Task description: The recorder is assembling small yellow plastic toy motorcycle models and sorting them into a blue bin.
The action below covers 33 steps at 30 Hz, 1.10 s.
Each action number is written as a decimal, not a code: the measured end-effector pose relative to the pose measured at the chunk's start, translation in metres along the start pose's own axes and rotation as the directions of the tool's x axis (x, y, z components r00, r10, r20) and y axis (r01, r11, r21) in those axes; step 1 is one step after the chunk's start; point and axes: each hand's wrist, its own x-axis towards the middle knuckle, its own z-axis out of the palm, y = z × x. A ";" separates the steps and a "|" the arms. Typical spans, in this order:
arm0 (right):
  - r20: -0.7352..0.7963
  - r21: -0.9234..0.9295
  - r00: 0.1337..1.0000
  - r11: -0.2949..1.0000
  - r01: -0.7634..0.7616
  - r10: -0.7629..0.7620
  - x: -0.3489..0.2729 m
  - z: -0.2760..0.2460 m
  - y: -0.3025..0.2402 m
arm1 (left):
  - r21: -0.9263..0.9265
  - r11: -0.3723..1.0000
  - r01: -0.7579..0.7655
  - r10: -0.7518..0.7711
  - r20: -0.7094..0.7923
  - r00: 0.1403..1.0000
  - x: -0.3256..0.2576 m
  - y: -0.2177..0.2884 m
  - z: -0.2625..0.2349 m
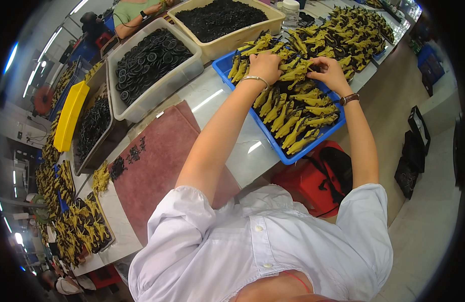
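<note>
Both my hands are over a blue tray (257, 129) filled with rows of yellow-and-black parts (288, 122), long and slim with narrow ends. At the tray's far side my left hand (265, 68) is closed, its fingers curled down among the parts; what they hold is hidden. My right hand (329, 74) is to the right of it, thumb and forefinger bent round the end of one yellow-and-black part (297, 73). That part lies between the two hands, on top of the others.
Left of the tray stand a pale bin of black discs (152, 60) and a cream bin of small black pieces (217, 20). A reddish cloth (159, 161) covers part of the table. More yellow-and-black parts (343, 35) are heaped beyond. A red stool (313, 181) is below; a co-worker's arm (126, 29) shows across.
</note>
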 end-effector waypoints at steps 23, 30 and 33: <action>-0.022 -0.653 0.997 0.754 -0.068 0.071 0.011 0.011 -0.023 | -0.184 0.982 -0.036 -0.009 -0.236 0.972 -0.056 -0.018 -0.004; 0.004 -0.715 0.997 0.698 -0.049 0.073 -0.001 0.001 -0.026 | -0.210 0.963 -0.169 0.048 -0.481 0.875 -0.179 -0.012 -0.070; -0.104 -0.620 0.992 0.784 -0.014 -0.064 -0.020 -0.005 -0.036 | -0.146 0.989 0.032 -0.106 -0.530 0.841 -0.276 -0.033 -0.114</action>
